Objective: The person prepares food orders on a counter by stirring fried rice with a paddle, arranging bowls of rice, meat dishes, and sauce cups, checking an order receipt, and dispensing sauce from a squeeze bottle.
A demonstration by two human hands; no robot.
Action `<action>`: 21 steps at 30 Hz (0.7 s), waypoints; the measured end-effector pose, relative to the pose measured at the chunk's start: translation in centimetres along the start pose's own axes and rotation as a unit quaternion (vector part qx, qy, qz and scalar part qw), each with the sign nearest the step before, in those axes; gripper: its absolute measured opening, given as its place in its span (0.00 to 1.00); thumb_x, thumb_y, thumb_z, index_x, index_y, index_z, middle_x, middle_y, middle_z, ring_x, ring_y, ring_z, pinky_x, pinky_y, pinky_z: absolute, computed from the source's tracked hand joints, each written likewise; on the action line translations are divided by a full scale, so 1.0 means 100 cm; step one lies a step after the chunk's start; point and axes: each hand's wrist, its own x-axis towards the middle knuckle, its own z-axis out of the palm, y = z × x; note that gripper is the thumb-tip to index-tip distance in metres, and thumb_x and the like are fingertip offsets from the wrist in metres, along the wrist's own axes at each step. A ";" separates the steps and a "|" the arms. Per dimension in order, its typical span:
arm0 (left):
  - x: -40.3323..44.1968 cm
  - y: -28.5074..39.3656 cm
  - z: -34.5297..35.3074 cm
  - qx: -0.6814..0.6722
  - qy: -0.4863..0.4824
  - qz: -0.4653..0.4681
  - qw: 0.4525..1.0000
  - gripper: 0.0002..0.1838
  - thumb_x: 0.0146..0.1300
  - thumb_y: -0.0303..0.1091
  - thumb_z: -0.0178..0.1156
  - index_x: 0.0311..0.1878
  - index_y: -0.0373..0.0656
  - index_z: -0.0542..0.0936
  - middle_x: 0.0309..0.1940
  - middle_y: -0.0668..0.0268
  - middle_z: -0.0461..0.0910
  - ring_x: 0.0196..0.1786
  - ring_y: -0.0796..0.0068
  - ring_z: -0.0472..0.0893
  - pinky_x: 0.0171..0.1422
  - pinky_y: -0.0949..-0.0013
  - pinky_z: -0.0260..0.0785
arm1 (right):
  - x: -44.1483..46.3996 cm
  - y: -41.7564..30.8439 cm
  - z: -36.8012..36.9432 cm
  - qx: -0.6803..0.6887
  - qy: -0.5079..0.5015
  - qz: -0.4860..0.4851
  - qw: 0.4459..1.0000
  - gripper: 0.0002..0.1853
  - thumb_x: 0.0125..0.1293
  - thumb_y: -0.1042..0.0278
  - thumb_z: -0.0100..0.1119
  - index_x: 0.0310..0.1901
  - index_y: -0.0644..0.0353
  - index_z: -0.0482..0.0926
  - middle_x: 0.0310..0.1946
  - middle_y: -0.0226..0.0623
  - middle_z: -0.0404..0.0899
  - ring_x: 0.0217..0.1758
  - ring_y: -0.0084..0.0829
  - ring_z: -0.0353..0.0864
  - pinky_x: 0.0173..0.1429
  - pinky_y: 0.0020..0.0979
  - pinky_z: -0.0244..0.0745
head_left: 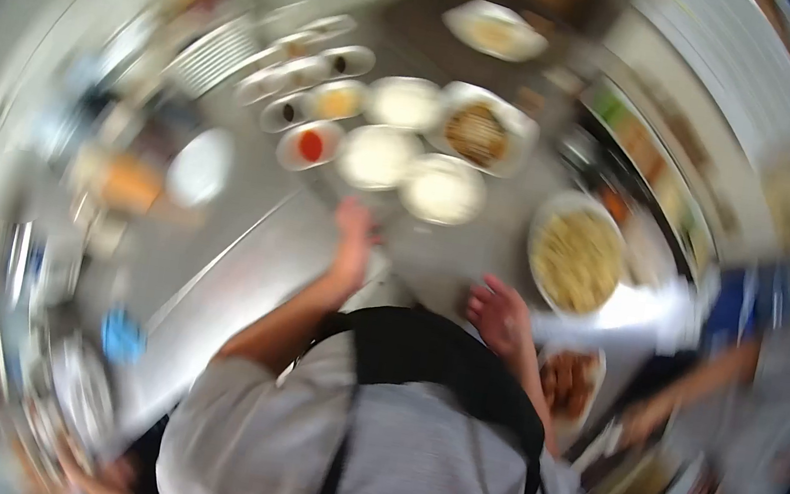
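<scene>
Nearest, the black apron (440,355) meets the counter (242,256), with an arm reaching out on each side of it. Just beside the right forearm lies a tray (569,385) of brown pieces. The right hand (500,317) hovers over the counter with its fingers (491,285) loosely spread and nothing in them. The big bowl (577,258) of pale food sits near those fingertips, to their right and a little beyond, apart from them. At far right, a co-worker's hand (641,421) reaches in. The left hand (353,241) points away from the body, its fingers (352,209) open and holding nothing that shows; blur hides any contact with the counter. Past its fingertips, three white dishes (379,158) stand grouped, ahead and slightly right, while the red bowl (309,145) is ahead and left, all apart from the hand. Small bowls (338,102) cluster behind the red one. Right of the white dishes is a dish (520,148) of browned food; farthest stands a pale dish (495,31).
</scene>
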 end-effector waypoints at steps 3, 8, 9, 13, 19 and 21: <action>-0.018 0.039 -0.022 -0.006 0.086 0.044 0.995 0.33 0.58 0.55 0.43 0.62 0.52 0.46 0.51 0.62 0.56 0.52 0.68 0.58 0.54 0.61 0.56 | 0.015 0.015 0.016 -0.162 -0.050 -0.065 0.983 0.18 0.59 0.59 0.46 0.48 0.56 0.70 0.38 0.41 0.76 0.35 0.33 0.74 0.41 0.32 0.69; -0.024 0.093 -0.136 0.005 0.296 0.271 0.916 0.32 0.59 0.46 0.45 0.62 0.45 0.46 0.48 0.63 0.58 0.45 0.74 0.61 0.43 0.71 0.60 | 0.065 0.014 0.043 -0.105 -0.043 0.131 0.985 0.15 0.59 0.60 0.44 0.45 0.55 0.72 0.36 0.37 0.75 0.32 0.32 0.73 0.36 0.33 0.70; -0.030 0.108 -0.170 0.018 0.349 0.305 0.886 0.32 0.59 0.44 0.46 0.61 0.43 0.46 0.48 0.62 0.58 0.44 0.75 0.62 0.42 0.72 0.60 | 0.075 0.019 0.052 -0.141 -0.039 0.130 0.981 0.14 0.60 0.60 0.44 0.45 0.56 0.71 0.35 0.36 0.75 0.32 0.31 0.73 0.35 0.32 0.70; -0.109 0.196 -0.317 0.100 0.536 0.448 0.708 0.34 0.56 0.40 0.51 0.60 0.38 0.49 0.52 0.57 0.59 0.44 0.72 0.64 0.46 0.71 0.61 | 0.101 0.064 0.101 -0.232 -0.047 0.113 0.965 0.13 0.61 0.61 0.44 0.45 0.56 0.69 0.32 0.33 0.73 0.31 0.28 0.72 0.34 0.29 0.70; -0.197 0.277 -0.546 0.306 0.720 0.225 0.581 0.31 0.47 0.41 0.57 0.54 0.38 0.63 0.49 0.43 0.62 0.53 0.50 0.63 0.58 0.59 0.55 | 0.113 0.172 0.157 -0.324 -0.048 0.163 0.931 0.12 0.61 0.62 0.45 0.44 0.56 0.68 0.32 0.34 0.72 0.29 0.26 0.72 0.32 0.26 0.71; -0.199 0.287 -0.606 0.372 0.726 0.073 0.574 0.31 0.47 0.42 0.55 0.56 0.45 0.63 0.50 0.43 0.61 0.53 0.45 0.63 0.59 0.58 0.56 | 0.113 0.205 0.168 -0.345 -0.056 0.194 0.917 0.12 0.60 0.63 0.47 0.44 0.56 0.67 0.31 0.34 0.73 0.29 0.26 0.73 0.31 0.26 0.72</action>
